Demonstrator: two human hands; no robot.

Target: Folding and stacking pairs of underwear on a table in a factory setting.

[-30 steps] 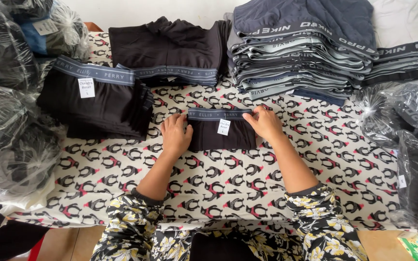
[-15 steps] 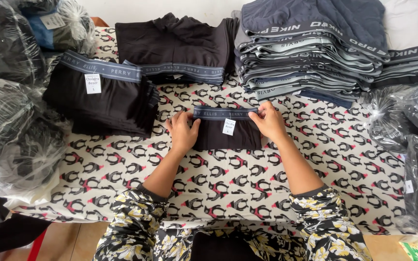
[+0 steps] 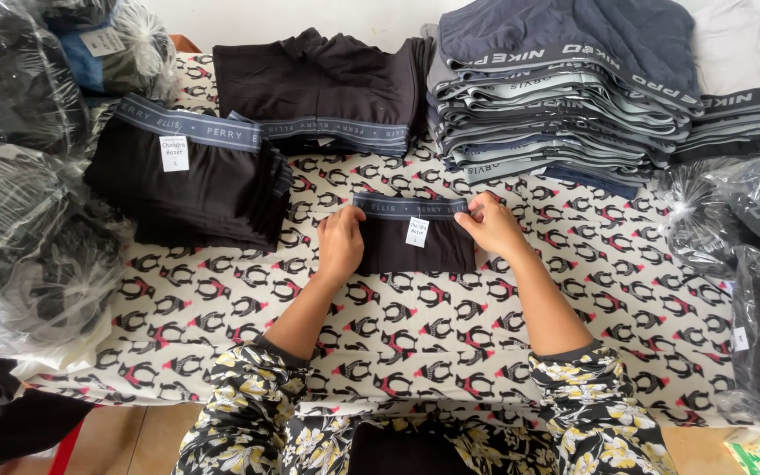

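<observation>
Head view, folded black underwear [image 3: 415,246] between left hand [image 3: 341,244], right hand [image 3: 491,226], both touching

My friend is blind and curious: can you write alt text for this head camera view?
Two hands, left hand and right hand, press the sides of a folded black garment with a grey waistband on a penguin-patterned tablecloth. Stacks of folded garments and plastic-wrapped bundles surround it.
</observation>
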